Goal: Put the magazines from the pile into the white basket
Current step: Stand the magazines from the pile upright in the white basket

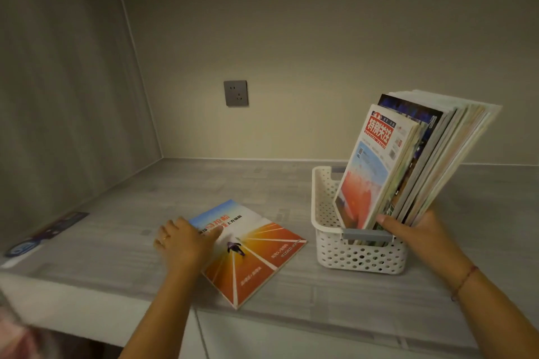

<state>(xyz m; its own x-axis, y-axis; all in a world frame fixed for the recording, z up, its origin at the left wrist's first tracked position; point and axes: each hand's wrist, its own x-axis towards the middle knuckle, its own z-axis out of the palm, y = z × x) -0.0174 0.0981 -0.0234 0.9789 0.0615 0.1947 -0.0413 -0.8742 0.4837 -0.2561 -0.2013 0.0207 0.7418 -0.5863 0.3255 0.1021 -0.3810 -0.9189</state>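
The left hand lies spread and flat on the last magazine on the tabletop. It looks thin and floppy, so pinch its edge. The right hand pinches the leaning magazines in the white basket.

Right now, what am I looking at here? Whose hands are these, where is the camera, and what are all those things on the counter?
There is no machine: a person wears one camera on the head, looking down at their own bare hands. The left hand lies flat on an orange magazine on the grey counter. The right hand steadies a leaning stack of magazines standing in the white basket. A wall socket sits behind, and a dark blue item, too blurred to identify, lies far left.
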